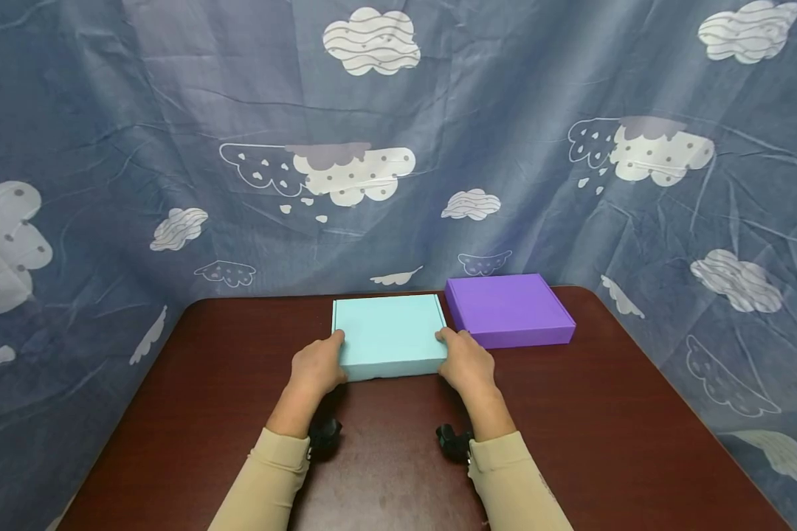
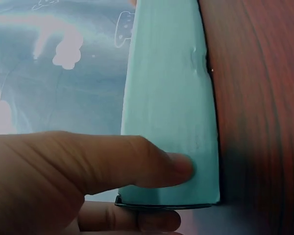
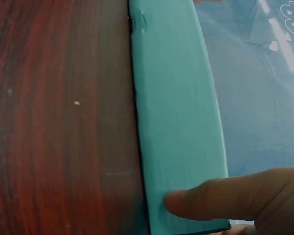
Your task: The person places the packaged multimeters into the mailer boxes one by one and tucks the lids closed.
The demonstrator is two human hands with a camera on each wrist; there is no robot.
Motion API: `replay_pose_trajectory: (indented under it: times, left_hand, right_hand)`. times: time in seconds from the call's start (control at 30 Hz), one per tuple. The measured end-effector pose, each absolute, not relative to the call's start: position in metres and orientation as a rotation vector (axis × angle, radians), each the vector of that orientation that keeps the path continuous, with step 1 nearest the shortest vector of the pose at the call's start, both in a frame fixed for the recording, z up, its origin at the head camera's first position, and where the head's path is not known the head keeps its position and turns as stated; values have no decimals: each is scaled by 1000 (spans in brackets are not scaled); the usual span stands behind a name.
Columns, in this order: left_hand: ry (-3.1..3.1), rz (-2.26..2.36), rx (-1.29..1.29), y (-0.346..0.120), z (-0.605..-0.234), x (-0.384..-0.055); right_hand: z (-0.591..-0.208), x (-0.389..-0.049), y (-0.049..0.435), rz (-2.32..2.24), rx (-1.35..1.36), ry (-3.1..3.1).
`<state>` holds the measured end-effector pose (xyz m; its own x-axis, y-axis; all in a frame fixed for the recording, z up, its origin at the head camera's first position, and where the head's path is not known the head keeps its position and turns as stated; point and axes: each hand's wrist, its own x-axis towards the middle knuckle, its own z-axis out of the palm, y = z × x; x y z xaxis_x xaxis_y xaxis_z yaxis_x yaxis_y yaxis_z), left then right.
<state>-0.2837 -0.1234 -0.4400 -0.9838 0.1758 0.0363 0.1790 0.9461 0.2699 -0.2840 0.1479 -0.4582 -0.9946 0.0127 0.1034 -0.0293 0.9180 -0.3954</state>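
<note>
A flat mint-green cardboard box [image 1: 392, 328] lies toward the back of the dark wooden table. My left hand [image 1: 319, 363] holds its left end, and my right hand [image 1: 466, 360] holds its right end. In the left wrist view the left thumb presses on the narrow front face of the box [image 2: 169, 98], with fingers behind the end edge. The right wrist view has the right thumb flat against the other end of that face of the box [image 3: 179, 107]. A small dent marks the face's lower edge near its middle.
Right of the mint box sits a closed purple box [image 1: 511, 306], close beside it near the table's back edge. A blue curtain [image 1: 438, 96] with white cloud prints hangs behind and along both sides of the brown table [image 1: 385, 442].
</note>
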Motion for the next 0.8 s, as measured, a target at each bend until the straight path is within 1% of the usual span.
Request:
replay_pose_trajectory:
  times: [0.33, 0.8]
  left_hand:
    - [-3088, -444, -201, -112, -441, -281]
    - [-3089, -383, -250, -98, -439, -300]
  right_hand:
    - [-453, -279, 152, 660, 32, -2943]
    - [-440, -262, 159, 672, 50, -2984]
